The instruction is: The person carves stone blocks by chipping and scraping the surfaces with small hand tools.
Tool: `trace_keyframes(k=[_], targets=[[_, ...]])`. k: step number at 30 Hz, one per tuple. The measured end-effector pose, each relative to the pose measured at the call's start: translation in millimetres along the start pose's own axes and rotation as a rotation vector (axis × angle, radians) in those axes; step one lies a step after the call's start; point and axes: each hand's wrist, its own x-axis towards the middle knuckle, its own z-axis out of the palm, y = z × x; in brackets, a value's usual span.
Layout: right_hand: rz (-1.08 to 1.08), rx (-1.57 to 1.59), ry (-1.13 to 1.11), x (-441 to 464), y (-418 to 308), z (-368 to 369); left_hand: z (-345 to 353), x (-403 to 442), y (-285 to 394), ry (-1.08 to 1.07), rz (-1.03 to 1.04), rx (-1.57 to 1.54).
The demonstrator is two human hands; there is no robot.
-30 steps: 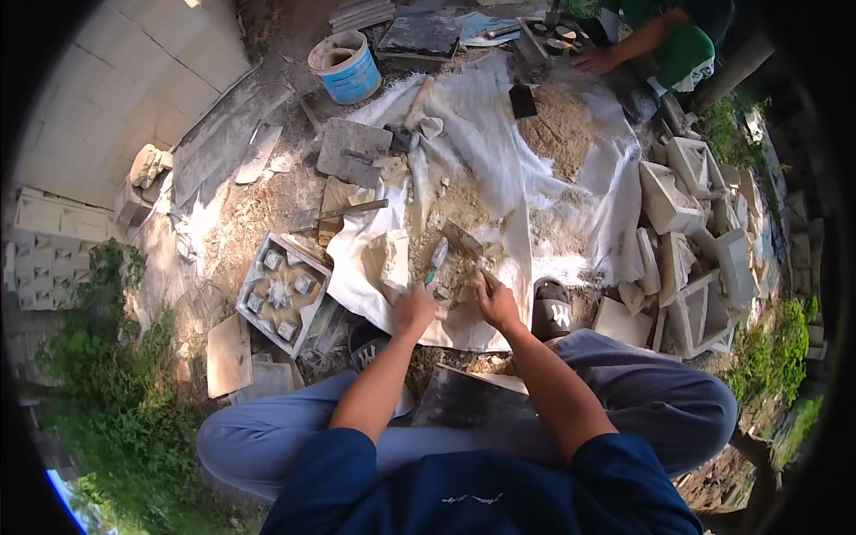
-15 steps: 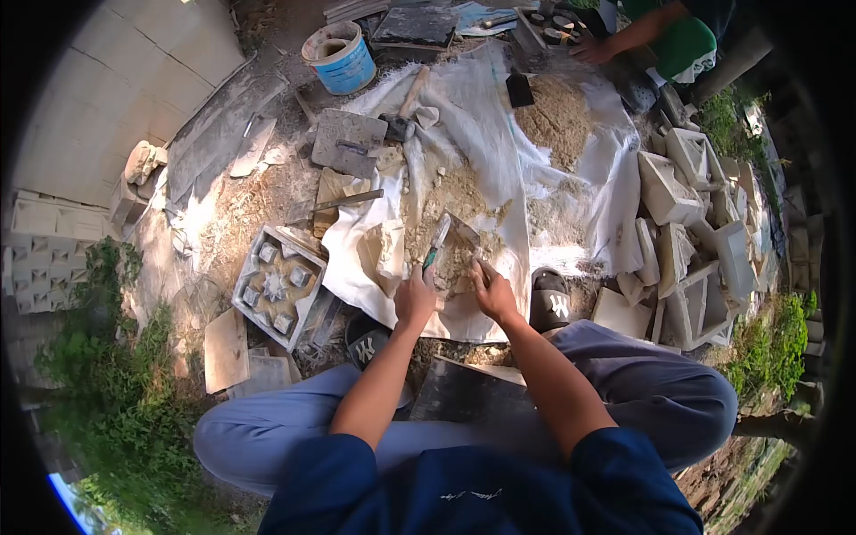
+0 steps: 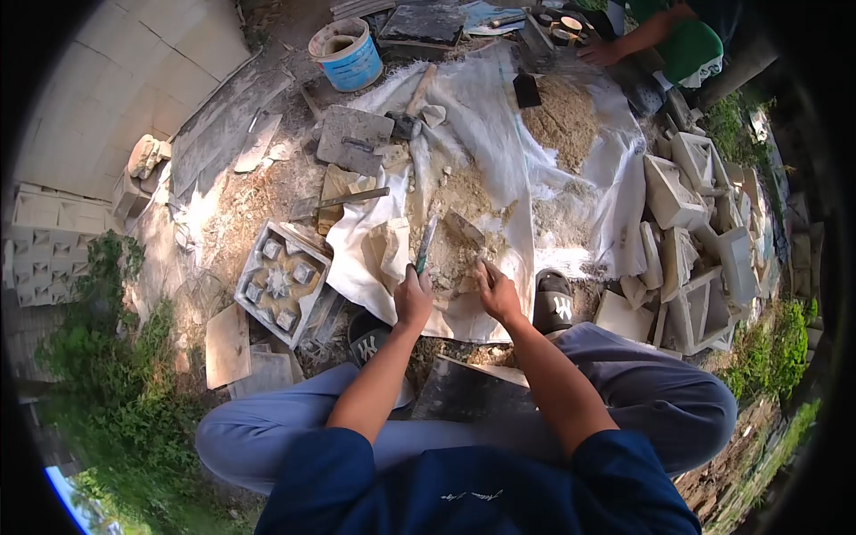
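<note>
My left hand [image 3: 414, 298] is closed around the green handle of a narrow, long-bladed tool [image 3: 429, 237], perhaps a knife, its blade pointing away from me. In my right hand [image 3: 497, 292] is a trowel [image 3: 465, 228], its dull blade angled up and left over the heap. Both tools are apart, above pale crumbly material [image 3: 450, 192] on a white woven sheet [image 3: 477, 107]. A pale chunk [image 3: 392, 250] rests on the sheet, left of the narrow tool. Further left, a square mould [image 3: 281, 283] with a star and small blocks inside sits on the ground.
A blue and white bucket [image 3: 346, 58] stands at the back, near a flat float [image 3: 354, 141] and a hammer [image 3: 415, 102]. Pale cast blocks [image 3: 682, 192] are piled at right. At the upper right, another person's hand [image 3: 599, 53] is beside round containers [image 3: 567, 31].
The narrow tool in my left hand has swung away from the trowel, leaving a wider gap between their blades. The trowel stays over the heap.
</note>
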Motion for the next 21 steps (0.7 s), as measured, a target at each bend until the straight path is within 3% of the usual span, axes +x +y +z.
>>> trace_keyframes(k=[4,8,12,13,14,21], targets=[[-0.002,0.012,0.019,-2,1,3,8,-3,-27,-0.228,-0.047,0.255],[0.016,-0.041,0.065,1,3,4,-6,11,10,-0.168,-0.052,0.096],[-0.005,-0.01,0.036,4,6,5,7,8,0,-0.045,0.124,0.03],[0.007,-0.004,0.019,5,5,1,8,0,-7,-0.079,0.135,0.153],[0.004,-0.004,0.03,5,4,-2,9,-4,-15,-0.32,-0.038,0.352],[-0.028,0.005,0.044,3,5,2,2,14,0,-0.176,-0.066,0.178]])
